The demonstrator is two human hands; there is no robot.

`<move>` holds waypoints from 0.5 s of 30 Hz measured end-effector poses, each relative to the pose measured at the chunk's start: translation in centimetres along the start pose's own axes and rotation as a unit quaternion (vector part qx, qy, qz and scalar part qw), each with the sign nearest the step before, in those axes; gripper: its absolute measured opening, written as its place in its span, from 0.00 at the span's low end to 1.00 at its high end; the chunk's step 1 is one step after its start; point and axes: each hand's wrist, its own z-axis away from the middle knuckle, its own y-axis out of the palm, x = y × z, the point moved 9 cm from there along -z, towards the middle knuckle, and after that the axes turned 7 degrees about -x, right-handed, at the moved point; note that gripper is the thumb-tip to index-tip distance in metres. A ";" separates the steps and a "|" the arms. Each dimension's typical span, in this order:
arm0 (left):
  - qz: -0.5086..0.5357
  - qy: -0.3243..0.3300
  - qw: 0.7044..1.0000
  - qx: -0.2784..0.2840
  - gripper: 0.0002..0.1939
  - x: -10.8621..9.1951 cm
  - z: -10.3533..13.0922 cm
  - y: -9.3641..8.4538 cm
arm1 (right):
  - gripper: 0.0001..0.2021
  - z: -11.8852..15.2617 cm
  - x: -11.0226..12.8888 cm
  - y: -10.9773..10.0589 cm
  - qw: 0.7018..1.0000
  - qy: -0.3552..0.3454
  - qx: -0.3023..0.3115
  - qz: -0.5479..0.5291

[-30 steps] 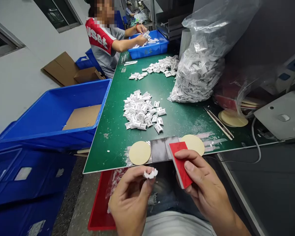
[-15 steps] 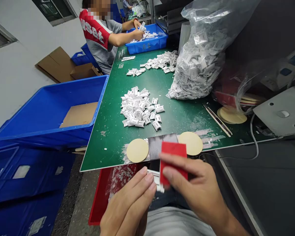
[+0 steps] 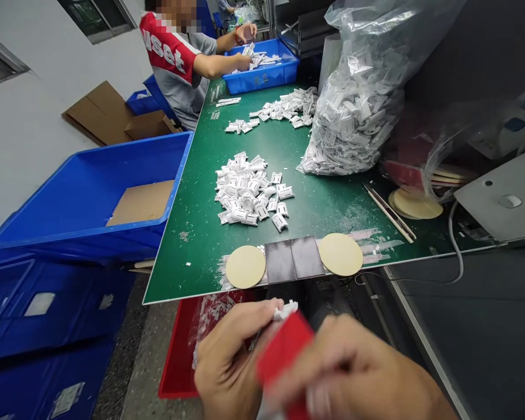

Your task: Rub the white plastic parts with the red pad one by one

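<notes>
Close to my body, below the table's front edge, my left hand [image 3: 227,351] is closed on a small white plastic part [image 3: 286,310], whose end sticks out past the thumb and fingertips. A flat red rectangular pad [image 3: 287,345], smeared by motion, is gripped in my right hand [image 3: 359,364]. The pad slants just below the white part and overlaps my left fingers; whether it touches the part I cannot tell. On the green table [image 3: 192,216] lies a pile of similar white parts [image 3: 245,189].
Two round cream discs [image 3: 245,267] flank dark plates [image 3: 282,262] along the table edge. Tweezers [image 3: 389,213] lie to the right. Behind stand a plastic bag of white parts [image 3: 354,122] and a blue tray [image 3: 262,76] with a co-worker's hands. A red bin [image 3: 172,361] sits below.
My right hand and the red pad have moved down and tilted, uncovering the dark plates. My left hand has turned, so the white part now points up. One co-worker's hand has lifted.
</notes>
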 end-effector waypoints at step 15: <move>0.303 -0.474 0.812 0.153 0.14 5.6 3.5 5.1 | 0.12 0.1 3.1 -5.8 0.954 -0.144 -0.255 0.067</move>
